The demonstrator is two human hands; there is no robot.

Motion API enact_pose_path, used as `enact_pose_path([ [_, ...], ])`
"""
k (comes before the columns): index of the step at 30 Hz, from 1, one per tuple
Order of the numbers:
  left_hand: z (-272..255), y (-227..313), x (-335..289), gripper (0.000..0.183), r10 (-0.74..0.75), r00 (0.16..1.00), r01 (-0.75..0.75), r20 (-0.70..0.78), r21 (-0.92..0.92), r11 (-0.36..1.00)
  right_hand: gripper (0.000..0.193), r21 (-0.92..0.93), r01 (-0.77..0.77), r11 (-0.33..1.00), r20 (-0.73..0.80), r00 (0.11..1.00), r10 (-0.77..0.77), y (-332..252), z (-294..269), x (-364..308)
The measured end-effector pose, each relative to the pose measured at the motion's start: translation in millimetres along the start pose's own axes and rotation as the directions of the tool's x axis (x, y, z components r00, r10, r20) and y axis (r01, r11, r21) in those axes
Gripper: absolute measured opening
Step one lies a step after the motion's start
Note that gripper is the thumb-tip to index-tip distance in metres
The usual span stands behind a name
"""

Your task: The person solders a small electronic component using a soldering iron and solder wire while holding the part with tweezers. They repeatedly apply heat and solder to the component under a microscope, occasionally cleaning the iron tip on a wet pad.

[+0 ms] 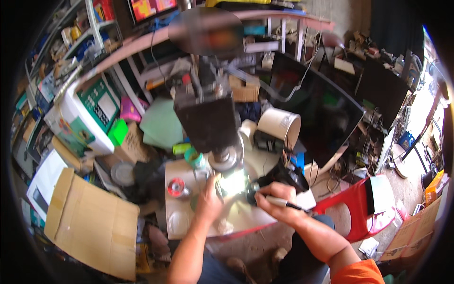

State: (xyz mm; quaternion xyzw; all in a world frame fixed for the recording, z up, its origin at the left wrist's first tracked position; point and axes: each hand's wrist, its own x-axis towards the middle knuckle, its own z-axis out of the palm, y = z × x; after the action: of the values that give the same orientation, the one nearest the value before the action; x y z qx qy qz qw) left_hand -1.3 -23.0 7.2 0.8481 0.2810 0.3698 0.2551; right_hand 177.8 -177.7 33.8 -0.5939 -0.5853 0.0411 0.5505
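My left hand point(209, 201) is closed at the left edge of a brightly lit small piece point(234, 182). Glare hides what that piece is and how the fingertips grip it. On the other side, my right hand point(281, 201) wraps round a slim pen-shaped tool point(278, 201) with a white body and a dark rear end. Its tip is lost near a dark round part point(253, 193) beside the glare. Directly above stands a dark microscope-like head point(205, 118) with a silvery ring beneath. A red-rimmed spool point(176, 187) and a teal-topped jar point(194, 157) are left of my left hand.
The pale worktop point(179, 220) has a red front edge. A cream cylinder point(280, 125) lies behind, with a large dark screen panel point(317, 104) to its right. An open cardboard box point(92, 222) stands at left, a red plastic stool point(343, 208) at right. Shelves point(78, 40) crowd the far left.
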Motion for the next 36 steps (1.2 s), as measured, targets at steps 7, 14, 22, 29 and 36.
enact_pose_path([
  [7,1,10,3,0.074,0.042,0.999,-0.043,0.024,0.046,0.998,0.013,-0.014,0.046,0.999,-0.033,0.998,-0.046,-3,-5,0],
  [14,3,3,1,0.074,0.047,0.998,-0.048,0.028,0.031,0.998,0.015,-0.012,0.092,0.996,-0.052,0.994,-0.092,-2,-5,1],
  [22,4,1,-1,0.074,0.037,0.999,-0.038,0.021,0.057,0.998,0.015,-0.023,0.077,0.997,-0.036,0.996,-0.078,-7,-6,1],
  [29,1,9,1,0.074,0.054,0.998,-0.055,0.025,0.046,0.997,0.016,-0.028,0.067,0.997,-0.025,0.997,-0.068,-6,-6,0],
  [36,-1,12,3,0.072,0.078,0.997,-0.079,0.014,0.034,0.996,0.016,-0.024,0.092,0.996,-0.026,0.995,-0.092,-7,-7,2],
])
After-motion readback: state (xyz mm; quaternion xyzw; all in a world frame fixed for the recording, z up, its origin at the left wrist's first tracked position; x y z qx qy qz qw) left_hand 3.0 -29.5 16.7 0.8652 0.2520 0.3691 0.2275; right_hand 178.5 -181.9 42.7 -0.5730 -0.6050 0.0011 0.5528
